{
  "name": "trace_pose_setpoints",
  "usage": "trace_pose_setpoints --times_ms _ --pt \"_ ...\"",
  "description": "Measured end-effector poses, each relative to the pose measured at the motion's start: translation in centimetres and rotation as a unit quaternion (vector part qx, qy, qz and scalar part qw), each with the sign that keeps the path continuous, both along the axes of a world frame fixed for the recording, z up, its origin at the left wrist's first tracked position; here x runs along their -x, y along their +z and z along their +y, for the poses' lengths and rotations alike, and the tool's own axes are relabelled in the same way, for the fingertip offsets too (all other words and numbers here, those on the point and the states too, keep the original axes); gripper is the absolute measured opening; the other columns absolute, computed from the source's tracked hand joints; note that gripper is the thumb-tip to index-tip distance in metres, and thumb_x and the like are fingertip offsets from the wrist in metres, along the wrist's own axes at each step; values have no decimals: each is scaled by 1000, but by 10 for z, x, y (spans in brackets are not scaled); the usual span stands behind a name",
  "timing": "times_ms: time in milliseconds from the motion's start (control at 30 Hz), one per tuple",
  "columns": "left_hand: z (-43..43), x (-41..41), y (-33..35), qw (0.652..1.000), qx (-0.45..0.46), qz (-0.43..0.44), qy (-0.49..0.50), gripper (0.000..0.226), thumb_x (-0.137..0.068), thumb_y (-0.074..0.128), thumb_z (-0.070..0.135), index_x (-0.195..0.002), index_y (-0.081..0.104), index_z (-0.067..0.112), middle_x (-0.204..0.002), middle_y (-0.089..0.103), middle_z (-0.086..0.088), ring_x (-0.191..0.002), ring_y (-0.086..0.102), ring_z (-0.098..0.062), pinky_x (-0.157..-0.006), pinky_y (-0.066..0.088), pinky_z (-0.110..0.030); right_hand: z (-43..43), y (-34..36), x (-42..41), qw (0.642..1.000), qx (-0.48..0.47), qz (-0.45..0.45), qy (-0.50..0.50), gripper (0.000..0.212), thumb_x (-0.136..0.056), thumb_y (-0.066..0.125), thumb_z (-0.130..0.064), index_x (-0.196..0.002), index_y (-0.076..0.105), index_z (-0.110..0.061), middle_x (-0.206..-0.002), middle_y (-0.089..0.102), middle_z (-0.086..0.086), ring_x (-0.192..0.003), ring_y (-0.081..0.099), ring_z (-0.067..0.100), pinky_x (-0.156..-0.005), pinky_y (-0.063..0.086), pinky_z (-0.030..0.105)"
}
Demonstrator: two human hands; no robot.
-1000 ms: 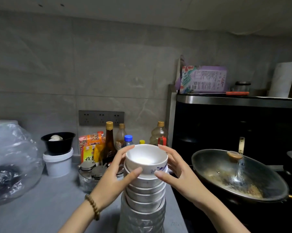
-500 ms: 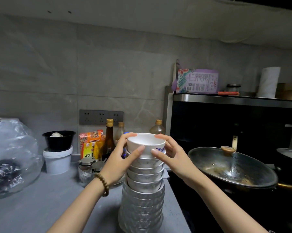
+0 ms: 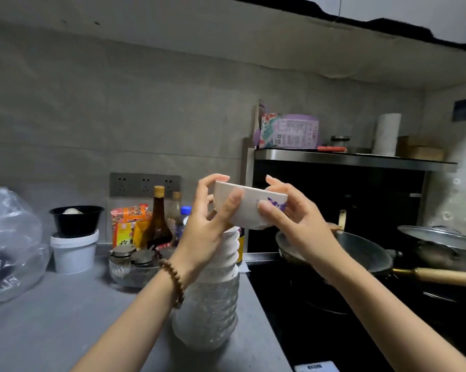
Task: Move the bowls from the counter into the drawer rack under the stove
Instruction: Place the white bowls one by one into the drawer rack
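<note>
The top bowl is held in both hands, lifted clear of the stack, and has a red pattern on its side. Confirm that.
Not quite: the pattern is blue-purple, not red, as the head view shows. The top bowl is held in the left hand and right hand, clear of the stack.

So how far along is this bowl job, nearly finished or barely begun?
Barely begun, by the look of it. Nothing shows as put away: the drawer rack is out of view. In hand: the left hand and right hand hold one white bowl, tilted, above the stack of bowls. Left: that tall stack stands on the counter, beside the stove.
</note>
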State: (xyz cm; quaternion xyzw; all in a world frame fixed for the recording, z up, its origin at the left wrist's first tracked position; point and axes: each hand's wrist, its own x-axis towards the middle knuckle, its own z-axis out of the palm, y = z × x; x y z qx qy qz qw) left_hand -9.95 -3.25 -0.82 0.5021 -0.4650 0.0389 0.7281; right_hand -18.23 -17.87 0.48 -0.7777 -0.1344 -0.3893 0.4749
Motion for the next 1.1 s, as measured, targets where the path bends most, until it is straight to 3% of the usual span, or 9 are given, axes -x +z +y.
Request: trace_pose_setpoints --times_ms 200,300,400,533,667,767,867,1033,1100 --pt "-62 68 -69 966 -123 160 -161 58 -64 54 69 -111 52 34 -113 65 0 -99 67 -17 -81 57 -34 -48 -60 107 995 7 88 -43 21 -88 56 -31 -104 62 -20 -100 65 -11 -88 59 -1 -77 46 12" --pt "-92 100 -106 947 -189 168 -200 56 -60 55 75 -104 53 40 -107 66 5 -93 69 -12 -76 58 -29 -75 -97 160 982 -14 169 -81 20 -87 54 -38 -90 63 -20 -81 58 -7 -78 50 6 -72 41 20" --pt "-129 132 -139 925 -229 179 -246 59 -59 55 74 -106 52 38 -107 64 4 -90 69 -10 -73 59 -29 -99 -134 206 971 -67 209 -98 18 -83 56 -39 -88 67 -25 -78 59 -11 -74 50 2 -69 42 12" --pt "-181 165 -182 882 -295 196 -309 54 -69 60 64 -115 46 40 -114 62 4 -93 68 -11 -68 57 -24 -133 -177 251 943 -183 249 -126 24 -79 63 -40 -95 70 -23 -84 65 -4 -79 56 7 -74 47 19" --pt "-238 191 -239 840 -357 234 -334 76 -63 62 67 -124 45 24 -102 66 -4 -73 68 -9 -50 50 -18 -172 -225 280 893 -295 305 -149 32 -80 62 -37 -104 68 -16 -95 65 8 -88 54 22 -77 45 28" --pt "-283 203 -288 788 -435 271 -341 73 -74 54 65 -124 49 12 -111 65 -11 -92 68 -19 -73 56 -29 -204 -263 289 846 -361 350 -176 38 -81 62 -34 -112 65 -13 -103 64 18 -87 55 27 -71 42 32" --pt "-323 204 -335 738 -464 342 -352 60 -81 57 53 -119 53 7 -119 62 -15 -106 62 -24 -91 53 -40 -236 -298 288 813 -405 382 -169 38 -81 61 -31 -116 64 -15 -112 68 15 -93 62 24 -86 46 36" --pt "-374 192 -397 716 -497 384 -306 55 -84 55 50 -117 53 6 -108 62 -14 -89 62 -23 -82 56 -37 -290 -359 273 763 -463 422 -158 26 -91 55 -18 -115 64 -11 -114 68 17 -100 64 25 -100 43 42" --pt "-387 186 -421 710 -504 391 -297 48 -84 56 49 -110 55 9 -99 65 -10 -75 66 -17 -64 58 -28 -312 -385 260 754 -456 439 -175 26 -92 55 -17 -115 63 -9 -114 68 18 -101 64 25 -99 45 41"
